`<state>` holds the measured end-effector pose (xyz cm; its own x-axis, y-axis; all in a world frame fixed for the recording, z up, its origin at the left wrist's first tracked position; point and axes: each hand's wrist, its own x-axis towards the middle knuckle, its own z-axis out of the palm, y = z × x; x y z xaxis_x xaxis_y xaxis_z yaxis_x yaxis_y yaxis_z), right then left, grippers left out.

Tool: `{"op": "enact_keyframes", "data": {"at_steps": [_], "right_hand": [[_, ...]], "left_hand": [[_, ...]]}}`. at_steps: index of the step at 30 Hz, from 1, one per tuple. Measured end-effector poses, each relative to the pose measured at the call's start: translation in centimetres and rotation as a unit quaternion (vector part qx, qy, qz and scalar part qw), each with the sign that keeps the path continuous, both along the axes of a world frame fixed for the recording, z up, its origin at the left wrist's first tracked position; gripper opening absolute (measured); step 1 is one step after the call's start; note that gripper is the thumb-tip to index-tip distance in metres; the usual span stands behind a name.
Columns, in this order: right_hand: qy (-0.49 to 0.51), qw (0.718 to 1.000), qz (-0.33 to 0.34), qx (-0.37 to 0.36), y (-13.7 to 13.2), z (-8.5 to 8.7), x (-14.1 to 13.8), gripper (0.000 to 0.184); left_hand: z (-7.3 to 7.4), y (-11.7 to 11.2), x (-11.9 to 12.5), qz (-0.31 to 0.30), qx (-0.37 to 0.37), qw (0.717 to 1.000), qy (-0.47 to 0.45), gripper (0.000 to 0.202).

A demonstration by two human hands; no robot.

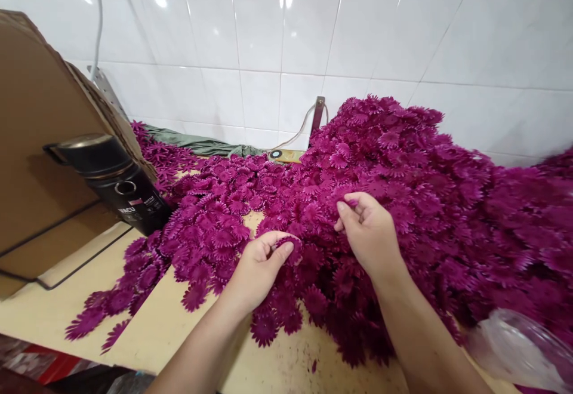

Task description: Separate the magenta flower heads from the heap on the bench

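Observation:
My left hand (261, 268) pinches a magenta artificial flower (294, 249) between thumb and fingers, just above the table. To its right, my right hand (369, 233) is closed, with a small magenta piece (353, 203) showing at its fingertips; whether that is a petal or part of a flower I cannot tell. Around and beneath both hands lies a large heap of the same magenta flowers (403, 161), rising highest behind my right hand. Looser flowers (210, 227) spread to the left of my left hand.
A black vacuum bottle (134, 194) stands at the left against a cardboard box (49, 119). Along the white tiled wall (259, 30) lie a green cloth (192, 140) and a yellow object (289, 155). A clear plastic bag (514, 346) sits at the front right of the pale table (165, 322).

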<state>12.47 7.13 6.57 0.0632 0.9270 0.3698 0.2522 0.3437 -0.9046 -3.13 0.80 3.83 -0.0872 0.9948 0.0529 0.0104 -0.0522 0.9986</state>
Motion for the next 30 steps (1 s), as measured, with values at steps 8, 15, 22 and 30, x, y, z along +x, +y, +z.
{"op": "enact_keyframes", "data": {"at_steps": [8, 15, 22, 30], "right_hand": [[-0.198, 0.974, -0.031, 0.102, -0.9, -0.7, -0.5, 0.042], [-0.231, 0.962, 0.130, 0.071, -2.3, -1.0, -2.6, 0.028], [-0.159, 0.984, 0.075, 0.021, -2.0, -1.5, -3.7, 0.015], [-0.122, 0.971, -0.150, 0.142, 1.6, 0.8, 1.5, 0.028]], "left_hand": [[-1.6, 2.1, -0.2, 0.070, -0.070, 0.995, 0.002, 0.041], [-1.5, 1.9, 0.2, 0.026, -0.075, 0.997, -0.019, 0.053], [0.0, 0.9, 0.4, -0.028, 0.006, 0.999, 0.014, 0.030], [-1.6, 0.5, -0.8, 0.017, -0.012, 1.000, -0.002, 0.029]]}}
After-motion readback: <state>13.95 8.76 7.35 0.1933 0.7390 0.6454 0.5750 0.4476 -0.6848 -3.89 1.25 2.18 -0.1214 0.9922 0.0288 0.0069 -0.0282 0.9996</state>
